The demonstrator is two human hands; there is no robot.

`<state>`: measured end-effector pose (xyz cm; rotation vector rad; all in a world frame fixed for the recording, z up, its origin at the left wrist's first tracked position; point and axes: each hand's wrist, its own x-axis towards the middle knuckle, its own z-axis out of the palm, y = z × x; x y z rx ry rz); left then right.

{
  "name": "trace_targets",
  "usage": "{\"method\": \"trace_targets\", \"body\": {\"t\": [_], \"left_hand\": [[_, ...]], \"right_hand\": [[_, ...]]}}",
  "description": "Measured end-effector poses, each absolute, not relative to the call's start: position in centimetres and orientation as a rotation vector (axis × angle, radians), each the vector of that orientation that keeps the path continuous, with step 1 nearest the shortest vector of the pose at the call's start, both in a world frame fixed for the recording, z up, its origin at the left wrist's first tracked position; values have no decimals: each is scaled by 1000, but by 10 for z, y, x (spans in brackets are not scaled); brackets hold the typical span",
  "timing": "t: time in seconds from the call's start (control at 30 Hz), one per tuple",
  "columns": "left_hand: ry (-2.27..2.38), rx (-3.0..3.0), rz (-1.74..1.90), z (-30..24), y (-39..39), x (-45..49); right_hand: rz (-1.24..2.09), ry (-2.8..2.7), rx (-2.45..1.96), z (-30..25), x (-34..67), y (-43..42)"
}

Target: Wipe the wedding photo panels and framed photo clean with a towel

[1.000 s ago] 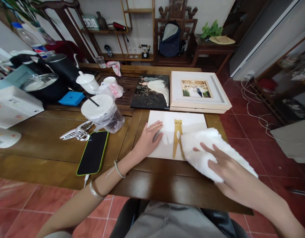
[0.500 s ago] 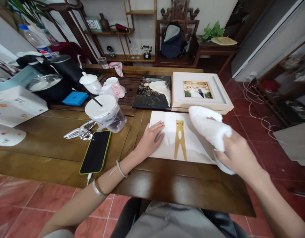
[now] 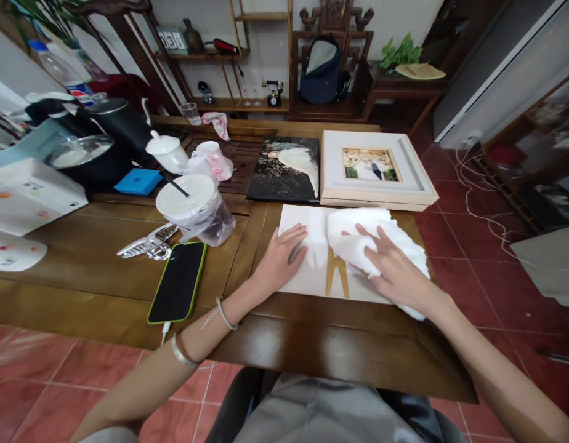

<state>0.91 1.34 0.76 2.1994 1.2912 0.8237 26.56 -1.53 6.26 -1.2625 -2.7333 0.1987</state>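
Clock positions from view centre: green-cased smartphone [image 3: 177,283] with white charging cable [image 3: 165,332] plugged in at 8, white-lidded cup [image 3: 185,195] with black straw [image 3: 175,183] at 9, white lidded pot [image 3: 167,154] and black kettle [image 3: 121,129] at 10, antique-style telephone [image 3: 273,97] on shelf [image 3: 236,104] at 12, white cords [image 3: 469,203] over red floor tiles [image 3: 451,246] at 3.

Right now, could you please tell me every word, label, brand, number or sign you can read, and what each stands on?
"03", with a third character too blurred to settle: white number blocks.
Bottle label: red, white and blue; lettering too blurred to read.
White box: printed marks too small to read.
Telephone dial: any numbers too small to read.
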Motion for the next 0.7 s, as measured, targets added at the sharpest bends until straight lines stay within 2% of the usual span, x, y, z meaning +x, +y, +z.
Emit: {"method": "trace_targets", "body": {"t": [0.27, 0.5, 0.6, 0.7], "left_hand": [[1286, 2197, 835, 7, 13, 9], [1288, 2189, 831, 8, 13, 9], [1277, 2187, 837, 8, 13, 9], [1278, 2187, 838, 9, 13, 9]], "right_hand": [[309, -2772, -1143, 84, 271, -94], [667, -2064, -1658, 106, 288, -92], [395, -1956, -1618, 113, 290, -68], [44, -2101, -1464, 107, 284, -47]]}}
